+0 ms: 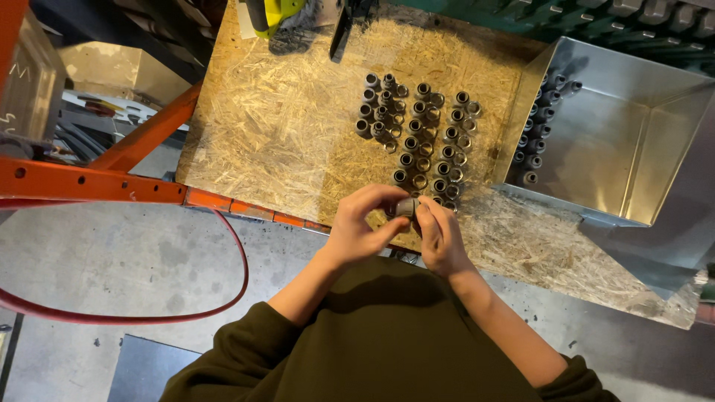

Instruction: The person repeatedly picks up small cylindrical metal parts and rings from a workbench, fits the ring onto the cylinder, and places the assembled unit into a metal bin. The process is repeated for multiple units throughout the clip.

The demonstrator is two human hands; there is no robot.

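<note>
Both hands, left hand (356, 225) and right hand (439, 232), pinch one grey fitting (406, 207) at the worktop's (275, 126) near edge (roughly forty more stand behind).

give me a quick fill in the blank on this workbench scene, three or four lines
Both hands, left hand and right hand, hold one small grey ____ fitting.
The loose fittings stand in rows on a ____ board.
More fittings line the left wall inside the metal ____.

Missing words: cylindrical; chipboard; bin
</note>
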